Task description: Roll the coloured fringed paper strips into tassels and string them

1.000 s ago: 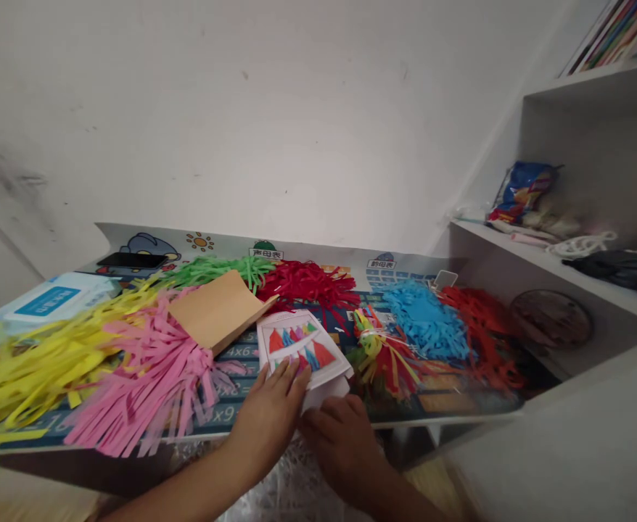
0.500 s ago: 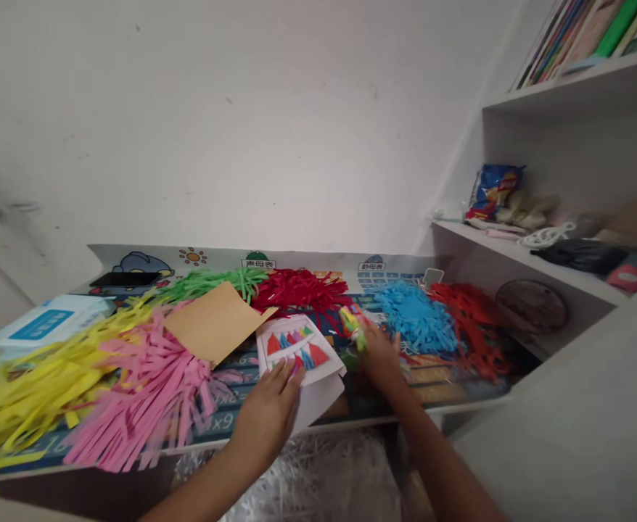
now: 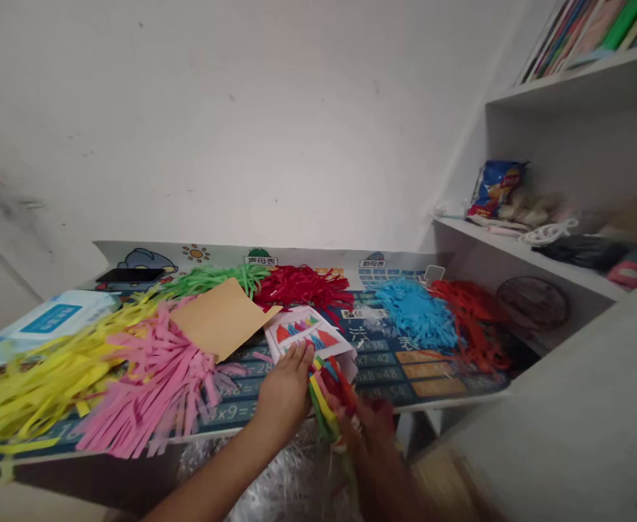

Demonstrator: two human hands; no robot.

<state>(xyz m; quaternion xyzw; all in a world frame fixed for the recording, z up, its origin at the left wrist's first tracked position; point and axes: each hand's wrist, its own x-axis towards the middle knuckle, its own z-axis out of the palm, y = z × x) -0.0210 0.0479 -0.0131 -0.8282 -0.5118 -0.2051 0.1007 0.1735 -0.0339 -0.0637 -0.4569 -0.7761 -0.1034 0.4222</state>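
My left hand presses on the lower left of a white printed card, which shows rows of coloured tassels; its fingers are partly spread. At the table's front edge, my right hand is closed around a bundle of multicoloured paper strips in green, yellow and red, blurred by motion. The upper ends of the strips lie over the card's lower part. A brown envelope rests on a pink fringe pile left of the card. Behind the card sits a red fringe pile.
Yellow, green, blue and orange-red fringe piles lie along the table. A wipes pack and a phone are at the left. Shelves stand right; silvery shreds lie below the front edge.
My right hand has moved from the table's middle down toward me with the strips, which now overlap the card. The card has shifted slightly right under my left hand.
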